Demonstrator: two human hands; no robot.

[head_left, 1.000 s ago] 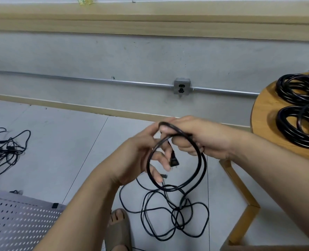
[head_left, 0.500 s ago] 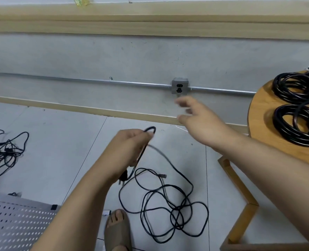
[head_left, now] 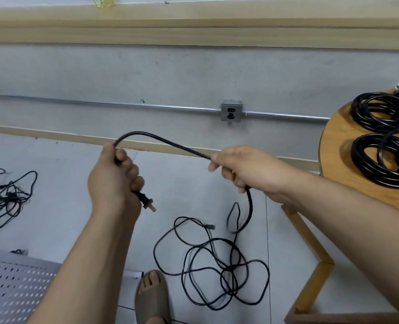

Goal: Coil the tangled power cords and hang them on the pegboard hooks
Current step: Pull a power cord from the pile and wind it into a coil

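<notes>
My left hand (head_left: pixel 114 181) grips a black power cord (head_left: pixel 161 140) near its end, and the two-pin plug (head_left: pixel 147 202) sticks out below my fist. The cord arches rightward to my right hand (head_left: pixel 243 167), which pinches it between thumb and fingers. From there it drops to the floor into a loose tangle (head_left: pixel 217 267). A grey pegboard (head_left: pixel 13 291) lies at the bottom left corner.
A round wooden table (head_left: pixel 334 164) on the right carries two coiled black cords (head_left: pixel 385 157). Another tangled cord pile (head_left: pixel 4 197) lies on the floor at far left. A wall outlet (head_left: pixel 231 112) sits on a metal conduit. My sandalled foot (head_left: pixel 151 298) is beside the tangle.
The small loop I held in both hands is gone. My right hand let go, reached out, then took the cord again farther along; the hands are now apart.
</notes>
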